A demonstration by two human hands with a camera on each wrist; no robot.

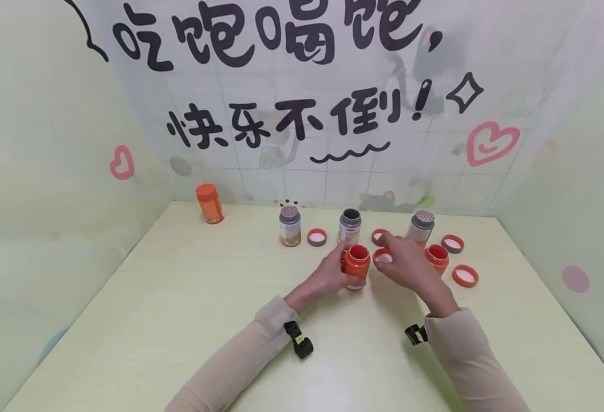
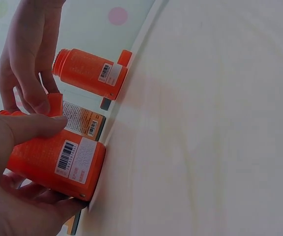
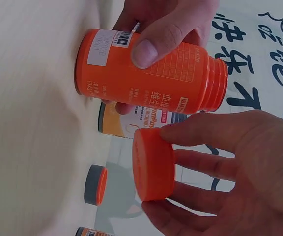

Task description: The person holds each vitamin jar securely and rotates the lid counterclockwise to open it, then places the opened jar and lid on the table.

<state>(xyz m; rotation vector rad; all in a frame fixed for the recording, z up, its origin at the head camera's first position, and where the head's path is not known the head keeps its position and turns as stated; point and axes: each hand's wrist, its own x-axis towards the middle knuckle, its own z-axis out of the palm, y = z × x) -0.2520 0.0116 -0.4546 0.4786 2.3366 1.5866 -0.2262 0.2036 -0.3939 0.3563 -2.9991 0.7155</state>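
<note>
My left hand (image 1: 327, 273) grips an uncapped orange bottle (image 1: 357, 269), its threaded mouth facing up. The thumb lies across the bottle's side in the right wrist view. Just right of that bottle, my right hand (image 1: 409, 264) holds an orange cap (image 3: 154, 163) between thumb and fingers. The cap is off the bottle, and its white inner face (image 1: 383, 258) shows in the head view. Another uncapped orange bottle (image 1: 437, 257) stands behind the right hand, partly hidden, with an orange cap (image 1: 465, 276) lying beside it.
Behind the hands stand a sealed grey-necked bottle (image 1: 290, 230), an open one (image 1: 350, 224) and another sealed one (image 1: 421, 226). Grey caps (image 1: 317, 237) lie between and beside them, insides up. A capped orange bottle (image 1: 209, 204) stands back left. Walls enclose the table (image 1: 188, 297).
</note>
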